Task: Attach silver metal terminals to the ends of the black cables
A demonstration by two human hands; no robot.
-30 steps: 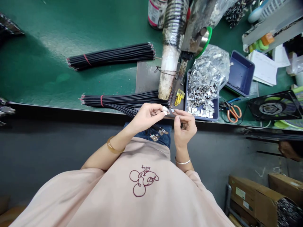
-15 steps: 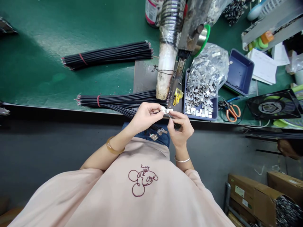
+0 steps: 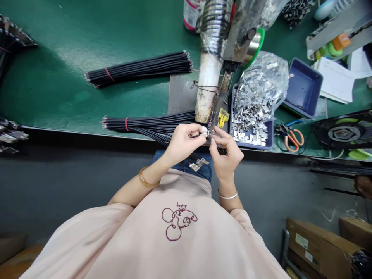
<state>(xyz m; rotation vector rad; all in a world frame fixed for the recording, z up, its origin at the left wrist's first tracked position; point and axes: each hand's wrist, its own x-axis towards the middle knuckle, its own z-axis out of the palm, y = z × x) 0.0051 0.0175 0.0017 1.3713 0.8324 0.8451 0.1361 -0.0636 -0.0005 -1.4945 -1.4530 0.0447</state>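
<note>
My left hand [image 3: 181,144] pinches the end of a thin black wire at the table's front edge. My right hand [image 3: 226,153] pinches a small metal clip [image 3: 209,133] against that wire end, fingertips of both hands touching. They meet just below the tip of a soldering tool [image 3: 218,104] on a grey plate [image 3: 180,95]. A bundle of black wires [image 3: 145,123] tied with a red band lies left of my hands. A blue tray of metal clips [image 3: 250,135] sits right of them.
A second wire bundle [image 3: 139,69] lies farther back on the green mat. A bag of clips [image 3: 258,87], another blue tray [image 3: 303,87], orange-handled scissors [image 3: 292,139] and a black fan [image 3: 344,131] crowd the right. Finished wires with clips [image 3: 196,164] rest on my lap. Cardboard boxes [image 3: 314,242] stand at lower right.
My right hand moved up and left with the clip until it met the wire end in my left hand; both hands rose slightly toward the soldering tip.
</note>
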